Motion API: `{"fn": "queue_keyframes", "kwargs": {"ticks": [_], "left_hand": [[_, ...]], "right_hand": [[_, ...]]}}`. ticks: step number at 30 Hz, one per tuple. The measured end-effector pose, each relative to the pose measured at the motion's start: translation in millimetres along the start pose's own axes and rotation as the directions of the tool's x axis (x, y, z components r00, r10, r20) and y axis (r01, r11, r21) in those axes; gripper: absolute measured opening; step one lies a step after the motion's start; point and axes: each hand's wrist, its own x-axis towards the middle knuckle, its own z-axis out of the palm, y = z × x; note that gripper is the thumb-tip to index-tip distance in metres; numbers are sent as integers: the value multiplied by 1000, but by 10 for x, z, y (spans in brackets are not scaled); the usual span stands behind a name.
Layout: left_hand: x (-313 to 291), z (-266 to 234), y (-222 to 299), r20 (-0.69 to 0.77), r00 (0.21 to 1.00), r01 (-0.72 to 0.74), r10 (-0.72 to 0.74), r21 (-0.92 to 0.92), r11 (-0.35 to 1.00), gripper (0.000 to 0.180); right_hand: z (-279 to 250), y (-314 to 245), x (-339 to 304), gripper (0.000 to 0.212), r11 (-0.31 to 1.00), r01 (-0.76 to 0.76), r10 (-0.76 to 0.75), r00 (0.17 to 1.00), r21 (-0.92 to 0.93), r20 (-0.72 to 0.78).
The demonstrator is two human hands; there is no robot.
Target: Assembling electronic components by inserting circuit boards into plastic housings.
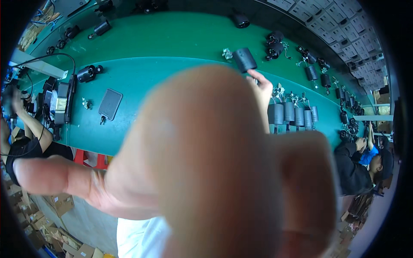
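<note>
A blurred hand fills most of the view, raised very close to the camera, its fingers spread: one points out toward the left, a broad one rises in the middle, another sits at the right. Which hand it is cannot be told. Beyond the middle finger's tip, the right hand reaches forward, fingers curled.
</note>
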Motion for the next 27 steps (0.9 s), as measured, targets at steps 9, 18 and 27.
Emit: {"fn": "queue_keyframes", "kwargs": {"ticks": [9, 18, 27], "left_hand": [[-1, 3, 46, 12, 1000, -19, 19, 17, 1000, 19], [169, -8, -100, 103, 995, -14, 16, -13, 1000, 19], [100, 180, -367, 158, 951, -298, 265, 248, 922, 11]], "right_hand": [[-619, 9, -776, 23, 993, 118, -117, 980, -3, -159], [-701, -96, -923, 22, 988, 64, -34, 977, 139, -208], [-558, -264, -975, 21, 957, 54, -26, 995, 284, -101]]}}
